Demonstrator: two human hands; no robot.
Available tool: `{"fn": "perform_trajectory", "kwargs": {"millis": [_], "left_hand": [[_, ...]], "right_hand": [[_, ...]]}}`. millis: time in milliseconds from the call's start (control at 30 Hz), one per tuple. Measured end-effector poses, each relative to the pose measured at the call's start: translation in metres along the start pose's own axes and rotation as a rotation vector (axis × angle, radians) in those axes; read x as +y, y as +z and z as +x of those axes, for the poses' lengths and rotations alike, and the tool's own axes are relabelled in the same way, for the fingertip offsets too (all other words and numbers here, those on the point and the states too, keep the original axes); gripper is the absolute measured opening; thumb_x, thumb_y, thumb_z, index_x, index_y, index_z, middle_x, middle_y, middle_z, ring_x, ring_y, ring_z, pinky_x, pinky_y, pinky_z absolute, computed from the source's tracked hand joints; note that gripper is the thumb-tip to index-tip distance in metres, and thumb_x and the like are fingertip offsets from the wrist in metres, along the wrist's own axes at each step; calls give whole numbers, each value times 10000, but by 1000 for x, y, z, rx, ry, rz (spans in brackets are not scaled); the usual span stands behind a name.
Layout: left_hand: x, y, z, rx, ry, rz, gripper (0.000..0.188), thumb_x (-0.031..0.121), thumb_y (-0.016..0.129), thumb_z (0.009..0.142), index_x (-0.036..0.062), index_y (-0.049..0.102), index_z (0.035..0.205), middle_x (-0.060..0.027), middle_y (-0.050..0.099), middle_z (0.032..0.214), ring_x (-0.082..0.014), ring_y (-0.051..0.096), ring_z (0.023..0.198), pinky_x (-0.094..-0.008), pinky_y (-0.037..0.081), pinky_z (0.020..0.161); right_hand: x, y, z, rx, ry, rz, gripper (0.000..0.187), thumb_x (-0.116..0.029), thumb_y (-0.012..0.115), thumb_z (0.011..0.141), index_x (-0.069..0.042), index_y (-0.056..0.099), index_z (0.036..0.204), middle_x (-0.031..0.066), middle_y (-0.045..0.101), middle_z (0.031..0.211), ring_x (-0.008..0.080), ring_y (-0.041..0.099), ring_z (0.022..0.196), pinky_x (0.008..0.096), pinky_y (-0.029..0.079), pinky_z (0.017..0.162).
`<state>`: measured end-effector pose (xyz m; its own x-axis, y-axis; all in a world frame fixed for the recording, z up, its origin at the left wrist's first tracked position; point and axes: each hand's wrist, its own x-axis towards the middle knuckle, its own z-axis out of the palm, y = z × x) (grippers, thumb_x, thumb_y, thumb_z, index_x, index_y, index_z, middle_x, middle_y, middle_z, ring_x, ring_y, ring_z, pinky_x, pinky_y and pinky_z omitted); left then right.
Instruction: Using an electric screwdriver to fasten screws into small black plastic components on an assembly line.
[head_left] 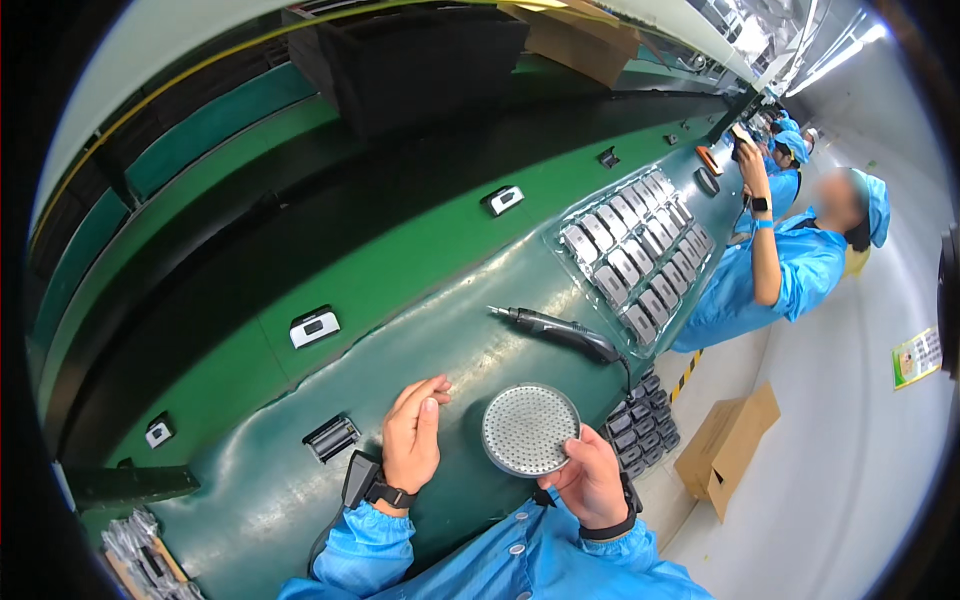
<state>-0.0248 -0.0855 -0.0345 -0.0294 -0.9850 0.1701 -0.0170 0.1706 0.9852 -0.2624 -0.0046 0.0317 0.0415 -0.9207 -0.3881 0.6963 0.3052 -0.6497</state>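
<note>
My right hand grips a round grey disc by its lower right edge, thumb on top. Rows of small dark dots or holes cover the disc's face, which is turned up toward me. To its left is my left hand, empty, with its fingers stretched out and the thumb side up. A small black and grey housing lies on the green bench just left of that hand. Beyond the disc rests a black electric screwdriver, its bit pointing left and its cord running off to the right.
Clear trays of grey housings cover the far right of the bench. White-and-black units sit spaced along the green conveyor strip. Dark parts fill a tray beside the bench, near a cardboard box. A co-worker works at the right.
</note>
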Motion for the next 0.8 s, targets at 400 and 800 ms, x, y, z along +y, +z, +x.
{"fn": "perform_trajectory", "kwargs": {"millis": [400, 800], "left_hand": [[-1, 2, -2, -7, -31, 17, 344, 131, 495, 1108, -65, 658, 1339, -180, 711, 1224, -250, 713, 1043, -364, 555, 939], [-3, 3, -3, 66, -77, 6, 485, 237, 465, 1142, -16, 476, 1556, -163, 616, 1376, -212, 695, 1057, -366, 541, 965]], "right_hand": [[-21, 5, -23, -3, -184, -395, 254, -12, 673, 1011, 70, 559, 1222, 176, 739, 1074, 226, 749, 919, 381, 655, 802], [-5, -54, 15, 161, -83, -126, 283, -197, 577, 1093, 52, 597, 1225, 214, 744, 1123, 277, 771, 914, 360, 667, 760]]}}
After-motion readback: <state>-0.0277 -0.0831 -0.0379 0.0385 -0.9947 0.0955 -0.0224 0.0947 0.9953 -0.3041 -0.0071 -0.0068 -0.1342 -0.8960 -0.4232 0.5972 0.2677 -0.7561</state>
